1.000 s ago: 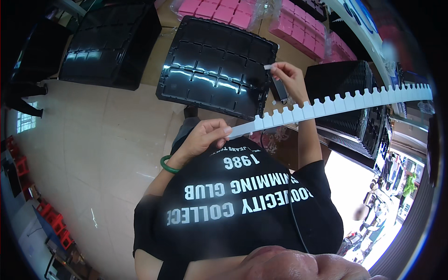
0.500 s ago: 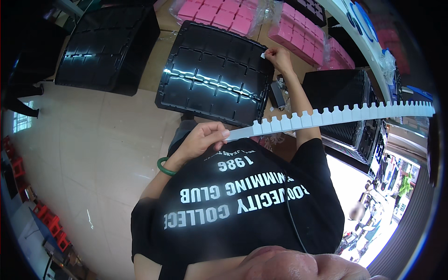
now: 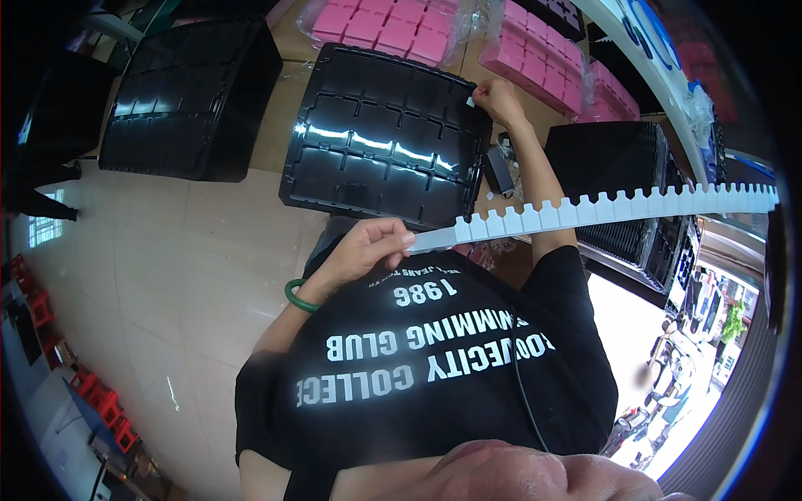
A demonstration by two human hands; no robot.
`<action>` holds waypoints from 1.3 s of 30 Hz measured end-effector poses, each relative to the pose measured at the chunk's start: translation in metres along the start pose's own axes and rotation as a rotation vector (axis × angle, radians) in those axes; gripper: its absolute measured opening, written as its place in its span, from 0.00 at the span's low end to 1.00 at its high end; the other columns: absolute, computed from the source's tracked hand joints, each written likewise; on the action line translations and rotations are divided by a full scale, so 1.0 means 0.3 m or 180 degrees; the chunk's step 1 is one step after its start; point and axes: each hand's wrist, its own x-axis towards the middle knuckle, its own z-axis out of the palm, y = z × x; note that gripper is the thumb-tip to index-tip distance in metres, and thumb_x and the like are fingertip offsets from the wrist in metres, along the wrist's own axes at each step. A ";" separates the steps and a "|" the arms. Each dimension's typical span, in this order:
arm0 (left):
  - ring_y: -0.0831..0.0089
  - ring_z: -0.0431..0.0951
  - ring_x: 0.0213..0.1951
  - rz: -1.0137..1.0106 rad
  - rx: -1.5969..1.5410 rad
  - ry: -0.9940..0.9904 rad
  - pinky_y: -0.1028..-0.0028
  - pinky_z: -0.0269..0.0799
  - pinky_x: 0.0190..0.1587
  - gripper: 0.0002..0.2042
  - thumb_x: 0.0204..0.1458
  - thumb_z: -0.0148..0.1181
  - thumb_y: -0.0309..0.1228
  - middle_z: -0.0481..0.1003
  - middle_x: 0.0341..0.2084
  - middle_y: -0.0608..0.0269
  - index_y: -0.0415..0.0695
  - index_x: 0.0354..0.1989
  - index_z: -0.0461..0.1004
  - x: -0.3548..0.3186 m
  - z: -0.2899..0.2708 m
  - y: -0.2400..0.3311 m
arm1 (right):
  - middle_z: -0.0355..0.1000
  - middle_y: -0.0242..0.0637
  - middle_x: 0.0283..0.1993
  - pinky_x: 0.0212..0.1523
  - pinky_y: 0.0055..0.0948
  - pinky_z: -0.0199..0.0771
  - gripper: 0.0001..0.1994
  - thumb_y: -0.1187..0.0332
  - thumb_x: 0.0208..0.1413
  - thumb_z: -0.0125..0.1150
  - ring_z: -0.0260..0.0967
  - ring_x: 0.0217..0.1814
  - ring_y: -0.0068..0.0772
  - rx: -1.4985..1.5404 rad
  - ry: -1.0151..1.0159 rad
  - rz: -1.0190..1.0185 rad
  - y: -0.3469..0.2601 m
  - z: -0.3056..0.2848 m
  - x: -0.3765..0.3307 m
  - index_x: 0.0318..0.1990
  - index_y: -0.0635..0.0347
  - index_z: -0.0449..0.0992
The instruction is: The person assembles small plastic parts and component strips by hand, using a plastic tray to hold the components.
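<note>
The left hand (image 3: 373,244) pinches a long white notched strip (image 3: 585,210), the right hand (image 3: 499,102) a small white tab (image 3: 470,102) by a glossy black rectangular tray (image 3: 380,117).

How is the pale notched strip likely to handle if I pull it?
The pale notched strip is probably light: the left hand holds one end in a mere pinch. It's likely bendy too, looking thin and ribbon-like, though the fisheye lens also curves straight edges. Its tabs may crease or snag, since they stand apart along the upper edge.
</note>
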 end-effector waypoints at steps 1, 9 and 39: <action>0.87 0.66 0.22 -0.0006 -0.0004 -0.0003 0.85 0.62 0.30 0.12 0.61 0.53 0.35 0.67 0.17 0.73 0.42 0.27 0.70 0.002 0.000 0.002 | 0.75 0.45 0.27 0.35 0.34 0.72 0.09 0.69 0.44 0.63 0.75 0.31 0.40 0.0004 0.0001 0.0004 -0.002 0.002 -0.003 0.31 0.64 0.80; 0.89 0.65 0.21 0.0107 -0.0085 0.0095 0.86 0.60 0.27 0.13 0.60 0.55 0.37 0.68 0.17 0.75 0.41 0.27 0.72 0.015 0.004 -0.013 | 0.76 0.44 0.27 0.34 0.33 0.73 0.10 0.68 0.43 0.65 0.75 0.30 0.37 0.0081 -0.0075 -0.0361 0.024 0.019 -0.002 0.31 0.64 0.81; 0.86 0.66 0.22 -0.0125 -0.1072 0.0152 0.83 0.61 0.28 0.11 0.59 0.55 0.34 0.66 0.17 0.73 0.44 0.26 0.69 0.028 0.043 -0.027 | 0.71 0.35 0.30 0.36 0.24 0.67 0.14 0.58 0.53 0.65 0.67 0.33 0.25 0.5195 -0.1538 -0.0707 -0.350 -0.092 -0.661 0.31 0.62 0.78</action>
